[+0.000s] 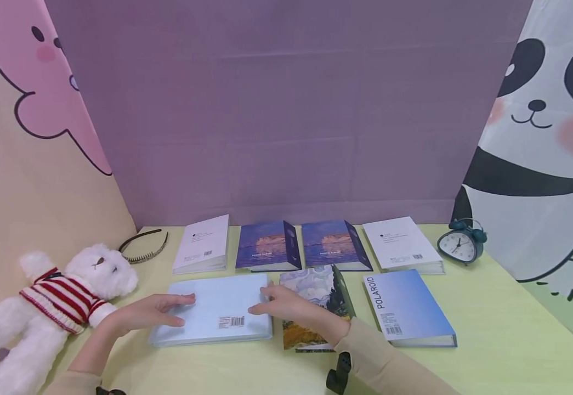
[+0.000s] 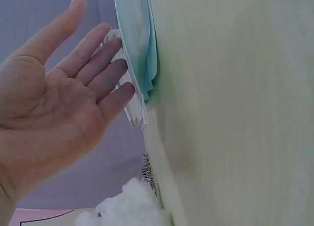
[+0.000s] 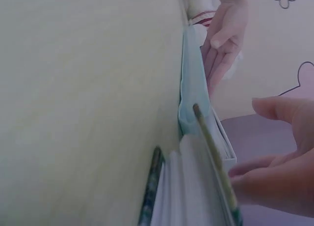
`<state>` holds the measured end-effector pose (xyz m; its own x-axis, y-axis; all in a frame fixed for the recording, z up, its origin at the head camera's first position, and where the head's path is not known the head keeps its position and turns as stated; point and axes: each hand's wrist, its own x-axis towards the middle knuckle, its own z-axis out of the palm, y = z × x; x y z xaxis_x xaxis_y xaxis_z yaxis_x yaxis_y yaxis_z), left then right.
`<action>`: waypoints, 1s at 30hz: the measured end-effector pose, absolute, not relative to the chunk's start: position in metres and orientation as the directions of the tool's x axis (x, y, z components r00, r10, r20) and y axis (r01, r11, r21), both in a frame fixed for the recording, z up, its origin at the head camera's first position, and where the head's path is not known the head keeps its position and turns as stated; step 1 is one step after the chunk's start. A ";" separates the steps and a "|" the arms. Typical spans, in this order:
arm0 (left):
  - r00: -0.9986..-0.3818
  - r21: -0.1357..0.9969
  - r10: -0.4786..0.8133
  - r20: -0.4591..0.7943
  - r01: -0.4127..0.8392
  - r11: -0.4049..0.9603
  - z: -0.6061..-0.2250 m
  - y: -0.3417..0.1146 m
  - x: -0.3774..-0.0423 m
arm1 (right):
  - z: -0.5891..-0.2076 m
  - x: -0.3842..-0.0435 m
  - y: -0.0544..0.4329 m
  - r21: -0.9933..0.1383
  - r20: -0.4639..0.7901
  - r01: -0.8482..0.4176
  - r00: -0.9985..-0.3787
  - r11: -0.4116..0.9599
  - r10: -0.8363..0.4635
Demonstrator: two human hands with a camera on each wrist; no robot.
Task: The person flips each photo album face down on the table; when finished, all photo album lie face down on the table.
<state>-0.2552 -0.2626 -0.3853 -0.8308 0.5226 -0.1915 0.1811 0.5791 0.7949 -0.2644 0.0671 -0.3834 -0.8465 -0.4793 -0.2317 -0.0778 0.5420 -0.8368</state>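
Note:
A flat, pale blue rectangular item with a barcode label [image 1: 217, 296] lies at the front centre; its exact kind is unclear. Relaxed fingers of my left hand [image 1: 153, 314] rest at its left end, the palm facing inward in the left wrist view. My right hand [image 1: 286, 304] reaches over a photo album with a painted landscape cover [image 1: 311, 285], its fingertips at the blue item's right end. That album's cover stands slightly raised from its white pages [image 3: 191, 186]. Neither hand is curled round anything.
Behind stand two white albums [image 1: 202, 244] [image 1: 402, 241] and two dark blue photo albums [image 1: 264, 244] [image 1: 333, 241]. A blue Polaroid album [image 1: 409, 307] lies right, an alarm clock [image 1: 461, 241] beyond it. Left are a white teddy bear [image 1: 64, 302] and a headband [image 1: 143, 255].

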 end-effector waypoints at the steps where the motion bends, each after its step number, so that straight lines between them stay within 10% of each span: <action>1: -0.832 0.797 0.520 -0.194 0.175 0.578 -0.386 -0.262 -0.256 | -0.383 -0.264 0.067 -0.835 -0.242 -0.074 -0.840 0.545 -0.485; 30: -0.914 0.714 0.404 -0.028 0.265 0.648 -0.390 -0.245 -0.269 | -0.385 -0.272 0.075 -0.813 -0.175 -0.184 -0.828 0.552 -0.533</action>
